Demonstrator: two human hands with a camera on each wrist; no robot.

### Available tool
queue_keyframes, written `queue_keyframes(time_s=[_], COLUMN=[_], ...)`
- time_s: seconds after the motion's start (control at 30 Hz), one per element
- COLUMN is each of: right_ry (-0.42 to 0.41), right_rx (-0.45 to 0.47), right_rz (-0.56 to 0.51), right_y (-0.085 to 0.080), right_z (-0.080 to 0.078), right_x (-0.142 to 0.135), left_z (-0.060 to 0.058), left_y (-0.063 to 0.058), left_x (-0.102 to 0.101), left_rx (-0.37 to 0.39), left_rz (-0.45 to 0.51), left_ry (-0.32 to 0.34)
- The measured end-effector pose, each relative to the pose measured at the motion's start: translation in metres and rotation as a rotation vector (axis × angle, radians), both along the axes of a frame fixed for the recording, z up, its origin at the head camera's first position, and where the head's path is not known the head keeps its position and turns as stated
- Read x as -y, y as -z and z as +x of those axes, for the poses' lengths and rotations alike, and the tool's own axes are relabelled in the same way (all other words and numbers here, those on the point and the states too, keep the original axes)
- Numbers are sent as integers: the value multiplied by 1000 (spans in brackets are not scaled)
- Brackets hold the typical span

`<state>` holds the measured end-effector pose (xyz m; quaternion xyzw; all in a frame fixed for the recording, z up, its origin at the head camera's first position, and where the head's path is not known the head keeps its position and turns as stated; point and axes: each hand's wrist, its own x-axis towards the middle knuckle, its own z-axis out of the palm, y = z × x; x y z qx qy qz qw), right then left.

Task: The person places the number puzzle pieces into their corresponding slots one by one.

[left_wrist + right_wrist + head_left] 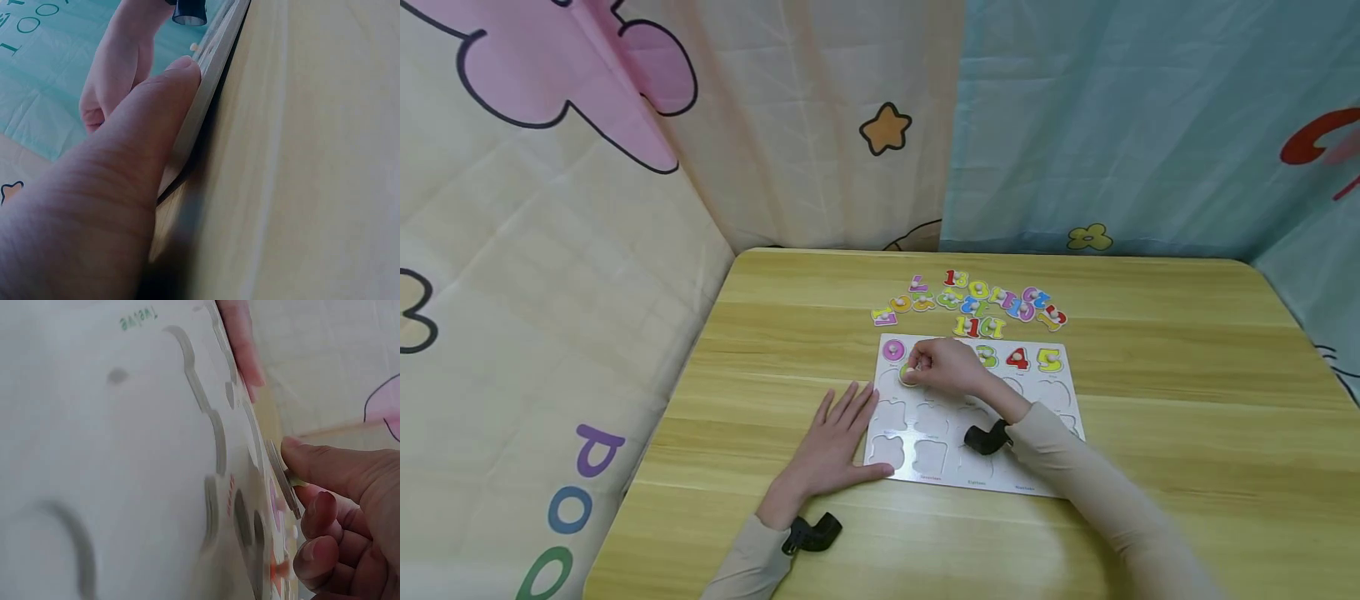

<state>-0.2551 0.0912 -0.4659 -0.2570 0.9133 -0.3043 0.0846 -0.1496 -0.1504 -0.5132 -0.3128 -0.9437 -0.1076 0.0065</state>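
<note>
A white number puzzle board (pixel 910 421) lies on the table, its top row holding a pink 0 (pixel 893 350), a green 3 (pixel 987 357), a red 4 (pixel 1018 359) and a yellow-green 5 (pixel 1049 360). My right hand (pixel 951 367) covers the spots between 0 and 3. Thumb and fingertips pinch a thin number piece (pixel 282 478) by its knob, tilted above the board's left side; its numeral is mostly hidden. With fingers spread, my left hand (pixel 833 446) rests at the board's left edge, its thumb (pixel 178 78) touching the board's side.
Behind the board, several loose number pieces (pixel 973 305) lie scattered on the wooden table (pixel 1187 375). Recessed slots (pixel 930 457) fill the board's lower rows. Printed curtains (pixel 820 125) hang along the table's far and left sides.
</note>
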Motion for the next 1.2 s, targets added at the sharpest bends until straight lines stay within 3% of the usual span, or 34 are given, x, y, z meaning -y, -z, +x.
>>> queue_keyframes(time_s=[0.27, 0.6, 1.2], right_ry=[-20, -9, -75], right_rx=[-20, -52, -57], right_rz=[6, 26, 60], right_y=[7, 10, 7], right_z=[0, 4, 1], right_x=[26, 30, 32], left_z=[1, 0, 1], left_y=[-2, 0, -4], left_x=[0, 1, 0], left_rx=[0, -11, -19], left_rz=[3, 15, 11], left_ry=[10, 13, 14])
